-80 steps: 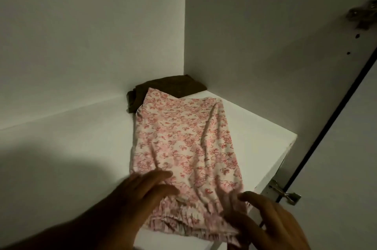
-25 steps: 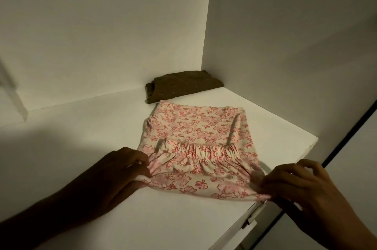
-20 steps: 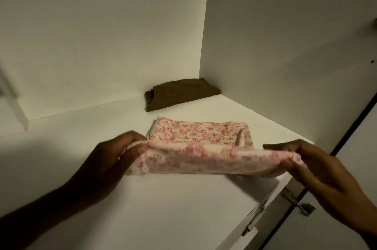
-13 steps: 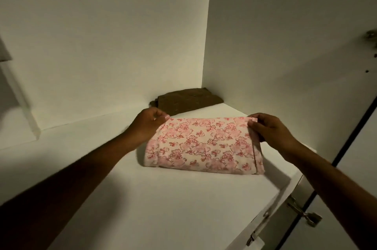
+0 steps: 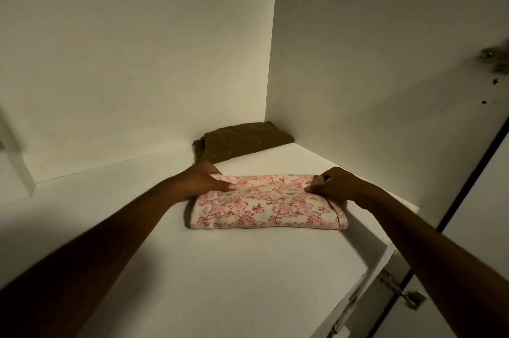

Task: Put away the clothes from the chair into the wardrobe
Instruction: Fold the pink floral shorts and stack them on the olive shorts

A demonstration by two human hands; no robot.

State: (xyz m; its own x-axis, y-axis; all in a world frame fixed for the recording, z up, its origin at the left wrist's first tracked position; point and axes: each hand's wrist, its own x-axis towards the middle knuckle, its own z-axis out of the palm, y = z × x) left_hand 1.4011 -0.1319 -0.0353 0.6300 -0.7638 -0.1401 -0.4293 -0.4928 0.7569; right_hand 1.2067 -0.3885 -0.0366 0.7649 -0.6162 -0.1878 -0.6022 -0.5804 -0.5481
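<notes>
Wardrobe shelf point(image 5: 248, 268): white; both garments are borne.
Floral garment point(image 5: 264, 205): folded flat, laid near the front right edge; judged light, soft, limp, unbreakable; best held at both far corners so the fold is kept.
Brown garment point(image 5: 242, 142): folded, set in the back corner, apart.
Left hand point(image 5: 202, 179): far left corner gripped, thumb on top.
Right hand point(image 5: 334, 186): far right corner pinched by curled fingers.

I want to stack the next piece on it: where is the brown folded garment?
In the head view, the brown folded garment lies in the back right corner of the shelf, behind the floral garment and apart from it.
</notes>
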